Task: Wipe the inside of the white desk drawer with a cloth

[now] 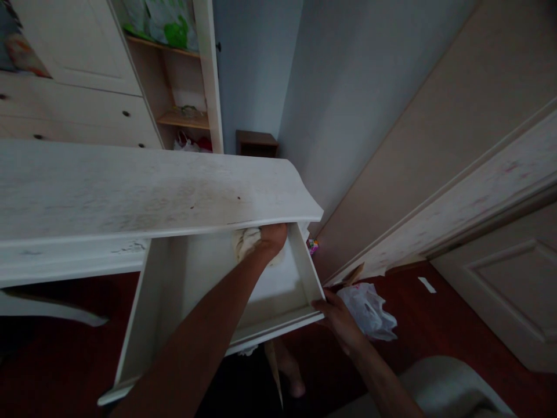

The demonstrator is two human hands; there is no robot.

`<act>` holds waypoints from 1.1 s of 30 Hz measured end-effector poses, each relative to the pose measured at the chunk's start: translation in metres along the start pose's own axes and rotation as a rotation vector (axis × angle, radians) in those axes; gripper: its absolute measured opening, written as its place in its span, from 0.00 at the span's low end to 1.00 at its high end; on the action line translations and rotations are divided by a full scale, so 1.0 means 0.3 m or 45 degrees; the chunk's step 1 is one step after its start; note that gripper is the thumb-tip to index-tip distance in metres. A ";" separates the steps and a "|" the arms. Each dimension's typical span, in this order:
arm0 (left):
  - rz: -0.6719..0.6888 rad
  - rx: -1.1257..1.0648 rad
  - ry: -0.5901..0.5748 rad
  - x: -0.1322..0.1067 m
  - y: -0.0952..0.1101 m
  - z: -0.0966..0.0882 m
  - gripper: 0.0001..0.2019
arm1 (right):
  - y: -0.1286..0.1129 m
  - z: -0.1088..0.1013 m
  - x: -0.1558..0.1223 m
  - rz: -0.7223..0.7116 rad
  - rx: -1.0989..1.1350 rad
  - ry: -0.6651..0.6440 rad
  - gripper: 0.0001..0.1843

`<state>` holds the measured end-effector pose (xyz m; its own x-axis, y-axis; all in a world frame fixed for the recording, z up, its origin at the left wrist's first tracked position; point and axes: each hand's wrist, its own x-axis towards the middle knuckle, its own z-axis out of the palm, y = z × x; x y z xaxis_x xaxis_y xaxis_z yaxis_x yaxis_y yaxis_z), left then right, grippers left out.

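A white drawer (174,278) is pulled out from under a white tabletop (108,191). My left hand (275,235) reaches to the back right of the drawer, close under the tabletop edge. Its fingers are closed on a cream cloth (247,241) that lies bunched against the drawer bottom; part of the cloth is hidden by the hand and forearm. At the front right corner, my right hand (342,318) grips the drawer's edge, thumb and fingers around it.
Dark smudges mark the tabletop. A white plastic bag (369,310) lies on the red floor right of the drawer, near a pale wall and a white door (513,284). Behind stands a white cabinet (82,110) with open shelves. A curved pale chair (448,383) is at the lower right.
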<state>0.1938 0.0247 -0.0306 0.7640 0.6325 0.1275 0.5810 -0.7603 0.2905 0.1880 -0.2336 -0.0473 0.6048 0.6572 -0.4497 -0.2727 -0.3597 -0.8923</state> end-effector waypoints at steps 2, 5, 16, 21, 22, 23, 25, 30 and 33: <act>-0.055 0.034 -0.046 -0.022 0.018 0.004 0.21 | 0.005 -0.002 0.001 0.008 0.024 0.010 0.25; -0.041 0.054 -0.093 -0.077 0.039 0.012 0.20 | 0.016 -0.001 0.001 0.008 0.064 0.000 0.31; 0.615 -0.075 -0.394 -0.342 -0.013 0.051 0.14 | 0.032 0.006 0.005 -0.053 0.059 0.016 0.31; 0.802 -0.369 -0.756 -0.410 0.010 0.080 0.14 | 0.025 -0.003 0.003 -0.061 0.041 -0.001 0.28; 0.785 -0.422 -0.824 -0.411 0.015 0.082 0.15 | 0.024 -0.004 0.002 -0.061 0.036 0.002 0.29; 0.760 -0.452 -0.876 -0.408 0.018 0.083 0.16 | 0.025 -0.004 0.002 -0.062 0.035 0.010 0.30; 0.741 -0.459 -0.927 -0.398 0.016 0.079 0.16 | 0.025 -0.004 0.002 -0.070 0.040 0.020 0.32; 0.825 -0.397 -0.924 -0.408 -0.062 0.028 0.18 | 0.022 0.003 -0.005 -0.064 0.065 0.009 0.35; 0.814 -0.373 -0.944 -0.457 -0.168 -0.022 0.18 | 0.015 0.008 -0.013 -0.040 0.101 0.012 0.34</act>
<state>0.0580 -0.0228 -0.0565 0.9463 -0.2053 -0.2498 -0.0121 -0.7945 0.6072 0.1827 -0.2361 -0.0496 0.6209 0.6609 -0.4216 -0.3119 -0.2851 -0.9063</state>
